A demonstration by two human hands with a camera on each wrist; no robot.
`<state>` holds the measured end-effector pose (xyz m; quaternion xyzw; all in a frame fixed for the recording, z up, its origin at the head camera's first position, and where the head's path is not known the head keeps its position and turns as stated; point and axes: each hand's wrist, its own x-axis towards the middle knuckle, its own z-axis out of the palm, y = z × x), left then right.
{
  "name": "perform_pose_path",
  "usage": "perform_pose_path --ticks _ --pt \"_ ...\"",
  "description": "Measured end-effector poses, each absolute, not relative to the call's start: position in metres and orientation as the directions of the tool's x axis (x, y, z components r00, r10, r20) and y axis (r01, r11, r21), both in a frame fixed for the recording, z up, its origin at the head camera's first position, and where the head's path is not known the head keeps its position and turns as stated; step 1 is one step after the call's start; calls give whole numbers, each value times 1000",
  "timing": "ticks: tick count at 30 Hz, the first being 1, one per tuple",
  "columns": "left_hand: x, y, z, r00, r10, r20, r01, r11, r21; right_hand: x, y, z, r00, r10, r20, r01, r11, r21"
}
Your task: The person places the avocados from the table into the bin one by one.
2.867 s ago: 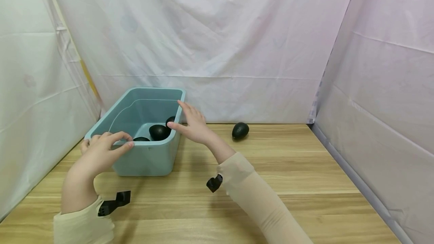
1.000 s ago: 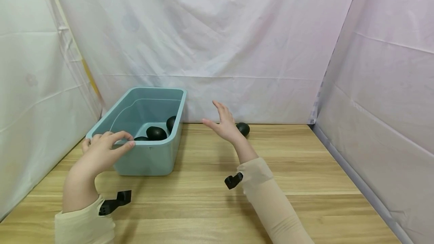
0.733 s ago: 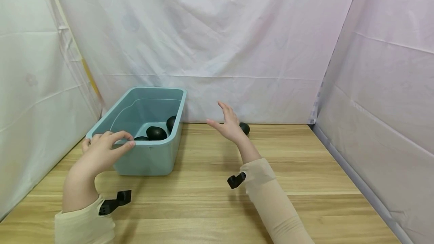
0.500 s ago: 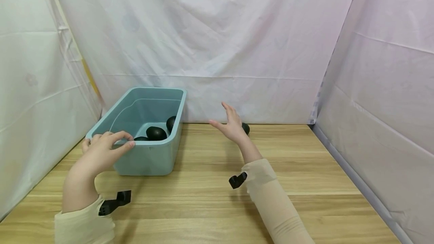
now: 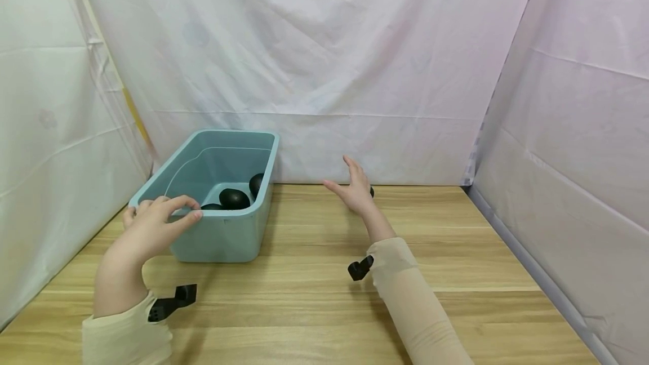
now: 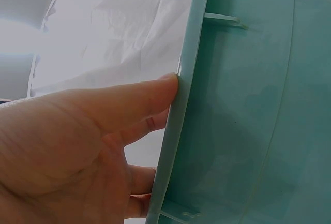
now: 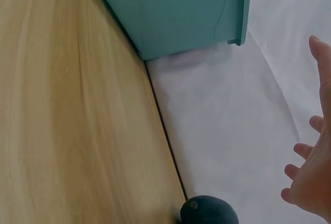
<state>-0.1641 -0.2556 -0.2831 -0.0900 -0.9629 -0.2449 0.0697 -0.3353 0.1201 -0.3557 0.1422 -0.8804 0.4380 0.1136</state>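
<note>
My left hand grips the near rim of a blue-green plastic tub. In the left wrist view its thumb presses the rim from one side, with the fingers behind it. Inside the tub lie dark avocados, one partly hidden by the front rim and one against the right wall. To the right, my right hand is raised above the table with fingers spread and nothing held. Another avocado sits at the table's back edge, mostly hidden behind that hand in the head view.
A light wooden table carries everything. White cloth hangs behind it and along both sides, close to the tub's far end. Each sleeve has a small black camera mount at the wrist.
My right hand has left the tub's right rim and moved right, slowing, until it covers most of the loose avocado in the head view. The left hand stays on the rim.
</note>
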Motion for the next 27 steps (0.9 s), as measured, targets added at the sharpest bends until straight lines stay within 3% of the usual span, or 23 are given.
perform_pose_path --ticks 27 --pt "-164 -255 -282 -976 142 164 204 861 466 -344 148 -381 -946 -100 309 -311 553 -773"
